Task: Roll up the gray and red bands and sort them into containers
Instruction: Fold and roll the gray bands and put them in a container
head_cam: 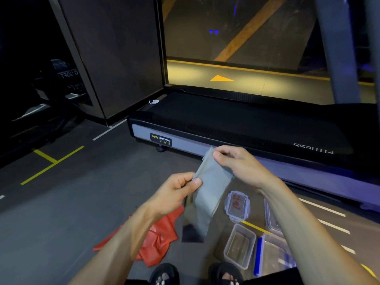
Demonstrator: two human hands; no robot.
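A flat gray band (207, 190) hangs in the air above the floor, held by both hands. My right hand (238, 163) pinches its top end. My left hand (176, 192) pinches its left edge lower down, thumb on the front. The band's lower end dangles near the floor. A crumpled red band (162, 241) lies on the floor below my left forearm. A small clear container (239, 244) stands open on the floor at the right, its lid (237, 205) lying beyond it.
A second clear container (275, 254) with a blue clip lies at the lower right, another clear lid (271, 219) partly behind my right forearm. A treadmill base (205, 128) crosses just ahead. My two feet in sandals show at the bottom edge.
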